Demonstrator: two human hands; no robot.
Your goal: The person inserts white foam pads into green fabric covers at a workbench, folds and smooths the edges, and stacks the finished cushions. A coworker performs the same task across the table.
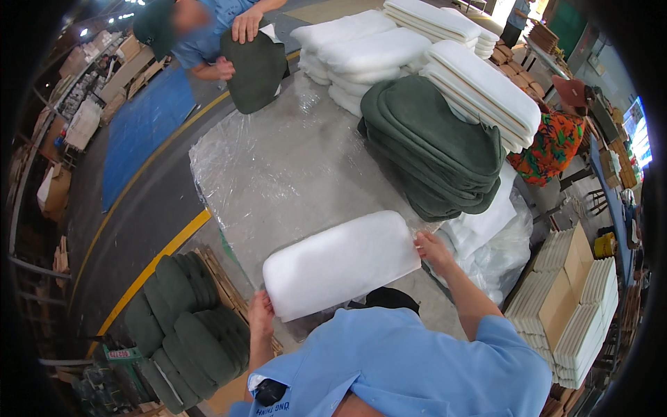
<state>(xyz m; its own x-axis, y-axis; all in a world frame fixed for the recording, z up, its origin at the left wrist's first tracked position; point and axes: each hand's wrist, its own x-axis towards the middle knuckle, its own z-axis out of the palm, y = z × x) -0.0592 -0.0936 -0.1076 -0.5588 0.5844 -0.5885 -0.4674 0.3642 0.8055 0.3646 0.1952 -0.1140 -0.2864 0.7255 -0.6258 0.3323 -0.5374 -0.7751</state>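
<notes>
A white padded sheet (pixel 340 264) with rounded corners lies along the near edge of the plastic-covered table (pixel 278 167). My left hand (pixel 261 313) grips its left end, the fingers closed at the corner. At the opposite end, my right hand (pixel 432 251) pinches the sheet's right edge. Beyond the sheet, to the right, rises a pile of dark green fabric covers (pixel 431 146). Across the table a co-worker in a blue shirt holds a dark green cushion (pixel 256 73) with both hands.
White padding stacks (pixel 479 90) fill the table's far right. Finished-looking green cushions (pixel 187 323) stand on the lower left. White bundled pieces (pixel 563 306) are stacked at lower right, near crumpled clear plastic (pixel 497 260). Another person in a patterned shirt (pixel 552 146) is at the right.
</notes>
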